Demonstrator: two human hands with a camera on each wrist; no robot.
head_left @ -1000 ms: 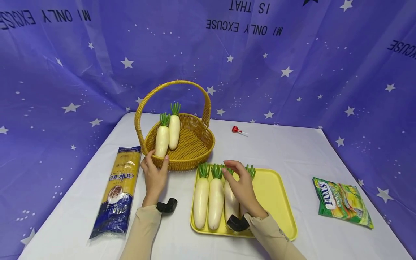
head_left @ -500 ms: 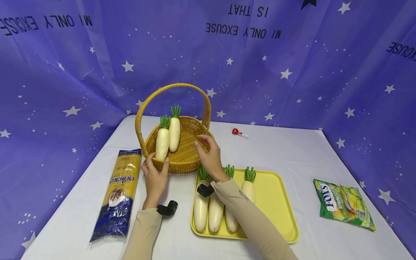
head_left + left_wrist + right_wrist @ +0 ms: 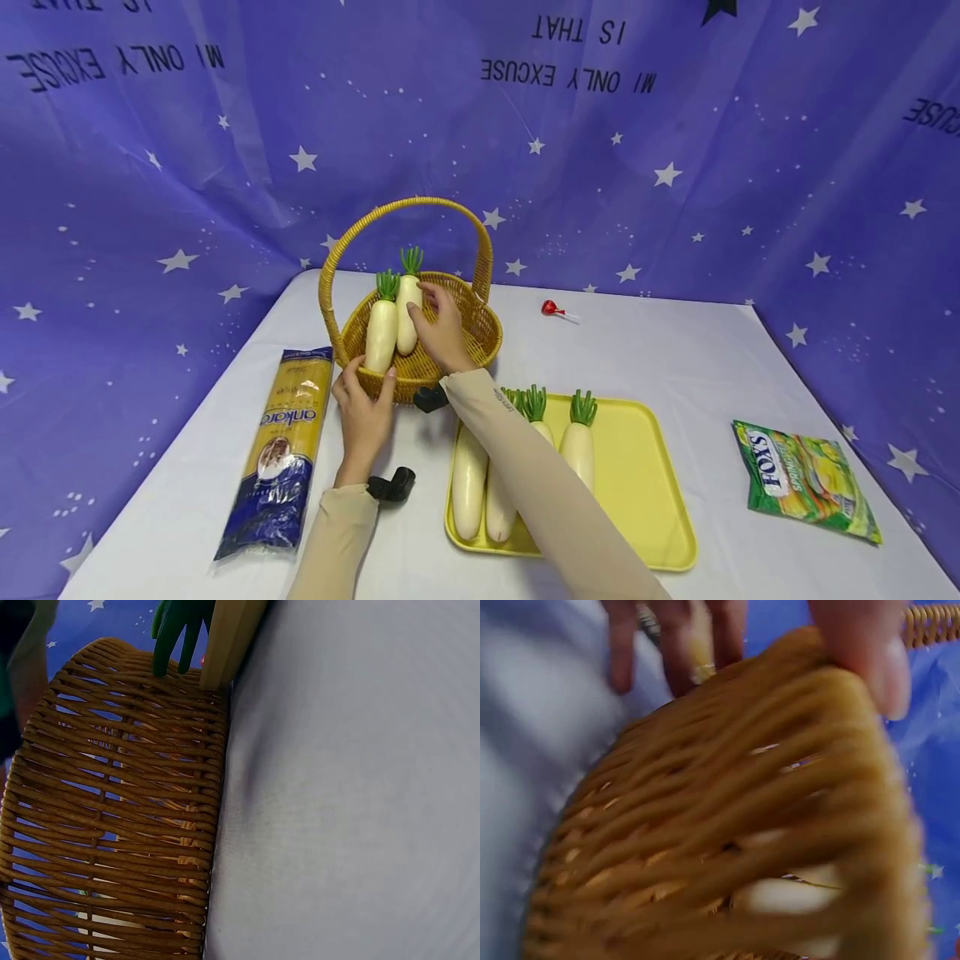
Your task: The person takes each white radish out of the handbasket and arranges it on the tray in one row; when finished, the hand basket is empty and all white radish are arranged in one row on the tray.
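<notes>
- Head view: your right hand (image 3: pixel 442 329) has come off the yellow tray (image 3: pixel 645 483), which sits to the right of the basket (image 3: pixel 478 318) and nearer you, and is now inside the basket. Its thumb and forefinger are bent at the farther radish (image 3: pixel 407 337), the thumb overlapping it; whether they pinch it, you cannot tell. That shift suggests the work now centres on the basket's contents. The nearer radish (image 3: pixel 381 333) is beside it, on the basket's left side. Your left hand (image 3: pixel 366 421) grips the basket's near rim, as a second ago. The tray radishes (image 3: pixel 468 492), partly under your sleeve, appear unmoved. A blue-and-yellow packet (image 3: pixel 281 450) lies just left of the basket.
- Left wrist view: the basket's woven wall, with green leaves (image 3: pixel 180 634) at its top edge; your grip is out of sight.
- Right wrist view: blurred; a thumb (image 3: pixel 862 645) over the basket's rim, fingers (image 3: pixel 676 645) beyond. Which hand's, you cannot tell.
</notes>
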